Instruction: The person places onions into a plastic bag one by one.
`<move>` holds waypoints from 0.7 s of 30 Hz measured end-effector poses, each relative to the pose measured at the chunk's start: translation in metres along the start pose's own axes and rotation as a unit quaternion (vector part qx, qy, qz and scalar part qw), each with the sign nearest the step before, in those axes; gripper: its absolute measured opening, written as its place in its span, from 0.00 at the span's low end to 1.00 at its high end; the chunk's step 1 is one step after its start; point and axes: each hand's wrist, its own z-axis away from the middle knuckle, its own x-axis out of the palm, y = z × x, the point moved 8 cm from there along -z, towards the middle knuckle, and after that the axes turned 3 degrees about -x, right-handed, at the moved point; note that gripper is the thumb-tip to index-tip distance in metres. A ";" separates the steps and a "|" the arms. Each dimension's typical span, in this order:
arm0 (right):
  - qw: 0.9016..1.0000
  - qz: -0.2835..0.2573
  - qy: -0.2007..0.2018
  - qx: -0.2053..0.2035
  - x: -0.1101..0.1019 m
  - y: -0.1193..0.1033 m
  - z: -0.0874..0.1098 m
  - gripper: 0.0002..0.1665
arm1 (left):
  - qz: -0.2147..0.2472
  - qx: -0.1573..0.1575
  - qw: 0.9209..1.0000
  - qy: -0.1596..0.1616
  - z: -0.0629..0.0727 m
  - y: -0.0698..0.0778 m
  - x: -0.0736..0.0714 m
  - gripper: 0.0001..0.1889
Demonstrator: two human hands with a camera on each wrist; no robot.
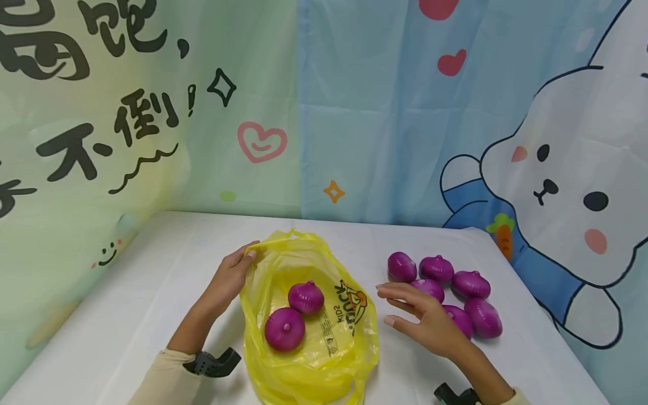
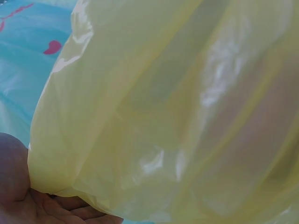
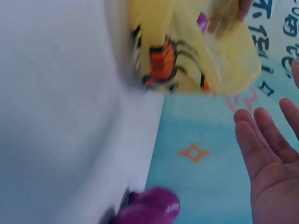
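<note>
A yellow plastic bag point(image 1: 349, 349) stands with its mouth spread toward me in the head view. Two purple onions point(image 1: 285, 329) lie inside it, one behind the other. My left hand point(image 1: 229, 281) pinches the bag's upper left rim between thumb and fingers; in the left wrist view the yellow film point(image 2: 126, 126) covers most of the picture. To the bag's right, my right hand point(image 1: 430, 318) is in the air with fingers extended and nothing in its grasp. It overlaps part of a group of several purple onions point(image 1: 471, 285) on the table's right side.
A white cloth point(image 1: 167, 270) covers the table. Behind it hangs a printed backdrop point(image 1: 354, 140) with a rabbit, hearts and lettering. Dark wrist cameras point(image 1: 212, 363) are strapped to both wrists.
</note>
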 end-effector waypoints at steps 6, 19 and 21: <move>0.994 0.084 0.044 0.061 -0.037 0.014 0.017 0.28 | 0.001 0.001 1.000 -0.001 0.000 0.003 0.002 0.25; 0.975 0.164 0.069 0.136 -0.101 0.036 0.046 0.32 | 0.001 0.001 1.000 0.003 -0.001 -0.001 -0.002 0.26; 0.971 0.169 0.069 0.155 -0.106 0.043 0.052 0.32 | 0.001 0.001 1.000 0.005 -0.001 -0.001 -0.003 0.26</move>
